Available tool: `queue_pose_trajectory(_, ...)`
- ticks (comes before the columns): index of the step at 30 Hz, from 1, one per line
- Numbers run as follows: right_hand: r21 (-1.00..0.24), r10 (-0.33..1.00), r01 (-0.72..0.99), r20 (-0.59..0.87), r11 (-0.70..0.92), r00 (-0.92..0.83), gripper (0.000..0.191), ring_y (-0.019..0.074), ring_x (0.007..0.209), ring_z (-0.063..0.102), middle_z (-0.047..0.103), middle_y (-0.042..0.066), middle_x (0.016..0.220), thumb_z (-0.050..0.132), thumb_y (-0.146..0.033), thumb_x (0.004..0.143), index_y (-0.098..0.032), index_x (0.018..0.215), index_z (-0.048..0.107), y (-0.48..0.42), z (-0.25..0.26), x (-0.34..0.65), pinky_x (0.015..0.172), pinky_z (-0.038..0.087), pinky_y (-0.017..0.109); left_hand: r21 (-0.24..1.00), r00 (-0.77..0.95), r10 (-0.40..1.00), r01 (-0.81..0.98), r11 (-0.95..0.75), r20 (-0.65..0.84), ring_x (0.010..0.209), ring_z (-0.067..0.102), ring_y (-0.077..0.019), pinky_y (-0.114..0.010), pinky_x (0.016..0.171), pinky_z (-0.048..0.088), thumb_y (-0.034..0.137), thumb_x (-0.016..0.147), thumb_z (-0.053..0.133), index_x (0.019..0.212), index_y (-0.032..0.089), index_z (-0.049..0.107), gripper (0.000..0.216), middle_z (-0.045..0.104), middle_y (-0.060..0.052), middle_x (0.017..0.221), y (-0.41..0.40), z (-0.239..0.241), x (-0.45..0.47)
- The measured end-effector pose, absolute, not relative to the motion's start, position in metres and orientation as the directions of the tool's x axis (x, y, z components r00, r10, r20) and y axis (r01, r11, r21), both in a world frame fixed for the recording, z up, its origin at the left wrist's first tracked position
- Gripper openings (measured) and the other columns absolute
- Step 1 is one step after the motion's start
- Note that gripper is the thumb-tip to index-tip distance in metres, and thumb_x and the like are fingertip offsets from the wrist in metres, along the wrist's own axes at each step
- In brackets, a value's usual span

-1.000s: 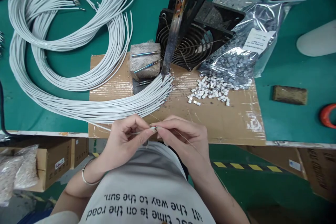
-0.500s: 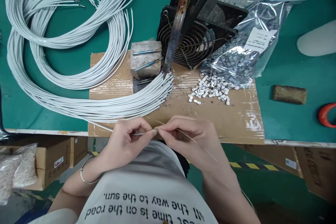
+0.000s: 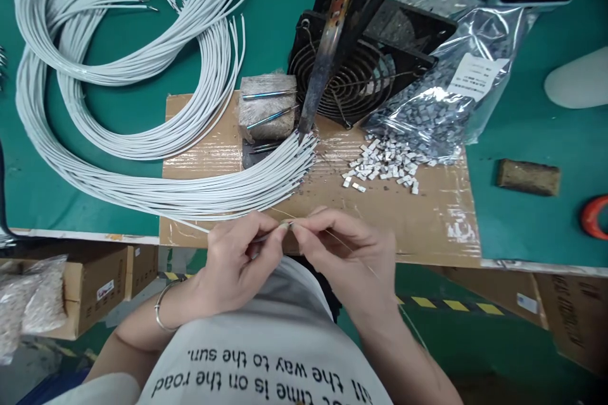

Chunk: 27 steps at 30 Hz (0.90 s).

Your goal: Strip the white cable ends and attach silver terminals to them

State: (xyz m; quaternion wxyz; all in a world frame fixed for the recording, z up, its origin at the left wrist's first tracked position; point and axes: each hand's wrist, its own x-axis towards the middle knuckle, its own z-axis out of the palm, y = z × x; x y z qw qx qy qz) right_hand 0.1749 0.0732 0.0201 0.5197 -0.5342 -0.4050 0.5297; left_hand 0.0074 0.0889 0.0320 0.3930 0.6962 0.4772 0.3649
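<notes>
My left hand (image 3: 240, 259) is closed in a pinch on a single white wire (image 3: 197, 226), which runs out to the left toward the bundle. Its tip sits between my thumb and forefinger, mostly hidden. Against it, fingertip to fingertip, my right hand (image 3: 349, 253) pinches at the wire's end; a tiny piece there is too small to make out. A thin strand of solder wire (image 3: 338, 239) threads through the right fingers. Just beyond lies the bundle of white wires (image 3: 190, 193), ends fanned on the cardboard (image 3: 427, 221). Small metal terminals (image 3: 384, 161) are heaped to the right.
A soldering iron (image 3: 316, 82) slants down over the wire ends, before a black fan (image 3: 346, 69). Beside it stands a wrapped block (image 3: 266, 104) with metal rods. A plastic bag (image 3: 441, 101) of terminals, a brown block (image 3: 529, 177) and a red ring (image 3: 596, 218) lie rightward.
My fingertips have shifted slightly right and up, with the pinch now tighter together. The thin strand's far end has moved left. The whole view has shifted a little.
</notes>
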Motion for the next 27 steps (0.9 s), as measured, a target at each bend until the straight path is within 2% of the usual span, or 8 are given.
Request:
queue_pose_trajectory(3,-0.985,0.962,-0.167,-0.093,-0.051,0.256,0.018,0.0113,0.054,0.053,0.064,-0.003,0.062,0.076,-0.014,0.090,-0.025,0.076,0.078,0.069,0.015,0.155,0.048,0.044,0.024,0.941,0.228,0.972,0.313,-0.126,0.055,0.047,0.036,-0.0070,-0.022,0.046,0.031,0.015,0.105,0.064,0.081,0.020,0.061,0.025,0.047,0.009,0.055,0.088,0.030,0.010)
queue_pose_trajectory(6,-0.996,0.928,-0.016,0.074,0.085,0.365,0.016,0.0145,0.055,0.055,0.067,-0.001,0.063,0.076,-0.015,0.093,-0.027,0.085,0.082,0.064,0.008,0.143,0.050,0.047,0.030,0.977,0.218,0.973,0.213,0.029,-0.076,0.051,0.044,-0.0086,-0.022,0.049,0.037,0.021,0.107,0.063,0.082,0.019,0.063,0.026,0.055,0.005,0.060,0.087,0.030,0.009)
queue_pose_trajectory(9,-0.963,0.910,0.197,0.244,0.185,0.336,0.021,0.0175,0.056,0.062,0.077,0.001,0.072,0.076,-0.013,0.094,-0.032,0.099,0.085,0.061,0.001,0.144,0.054,0.053,0.036,0.978,0.210,0.957,0.102,0.180,-0.198,0.058,0.051,-0.0112,-0.023,0.054,0.044,0.028,0.106,0.067,0.088,0.019,0.068,0.020,0.063,0.001,0.069,0.090,0.032,0.007)
queue_pose_trajectory(13,-0.909,0.906,0.328,0.346,0.258,0.244,0.035,0.0200,0.058,0.067,0.081,0.001,0.077,0.076,-0.010,0.093,-0.036,0.114,0.086,0.063,-0.001,0.152,0.057,0.056,0.039,0.946,0.173,0.931,0.028,0.322,-0.322,0.053,0.042,-0.0094,-0.022,0.049,0.034,0.026,0.099,0.073,0.092,0.019,0.068,0.012,0.054,0.006,0.061,0.097,0.038,0.006)
queue_pose_trajectory(17,-0.923,0.934,0.274,0.320,0.270,0.158,0.035,0.0202,0.063,0.068,0.082,0.001,0.081,0.074,-0.010,0.096,-0.037,0.115,0.085,0.068,0.004,0.164,0.060,0.055,0.039,0.929,0.180,0.912,0.047,0.366,-0.368,0.050,0.034,-0.0069,-0.020,0.045,0.025,0.020,0.090,0.076,0.083,0.018,0.066,0.012,0.047,0.008,0.057,0.104,0.044,0.007)
queue_pose_trajectory(21,-0.973,0.984,0.186,0.156,0.138,0.085,0.020,0.0160,0.067,0.067,0.079,0.000,0.082,0.068,-0.017,0.104,-0.030,0.102,0.084,0.074,0.008,0.181,0.063,0.051,0.033,0.918,0.196,0.897,0.069,0.389,-0.395,0.049,0.034,-0.0065,-0.020,0.044,0.023,0.018,0.085,0.075,0.079,0.018,0.065,0.012,0.048,0.008,0.056,0.106,0.048,0.009)
queue_pose_trajectory(24,-0.985,0.999,0.164,0.052,0.050,0.007,0.027,0.0149,0.066,0.062,0.072,0.000,0.077,0.061,-0.027,0.110,-0.025,0.088,0.078,0.079,0.010,0.189,0.062,0.047,0.032,0.911,0.208,0.887,0.076,0.406,-0.413,0.049,0.035,-0.0068,-0.020,0.045,0.023,0.018,0.084,0.075,0.078,0.018,0.065,0.012,0.048,0.007,0.056,0.106,0.050,0.009)
queue_pose_trajectory(27,-0.984,0.994,0.165,0.061,0.075,-0.088,0.033,0.0143,0.064,0.055,0.062,-0.001,0.072,0.059,-0.030,0.111,-0.023,0.080,0.068,0.084,0.011,0.189,0.062,0.043,0.031,0.905,0.217,0.879,0.073,0.419,-0.424,0.049,0.034,-0.0065,-0.019,0.044,0.022,0.017,0.083,0.075,0.077,0.018,0.064,0.013,0.048,0.007,0.056,0.106,0.051,0.009)
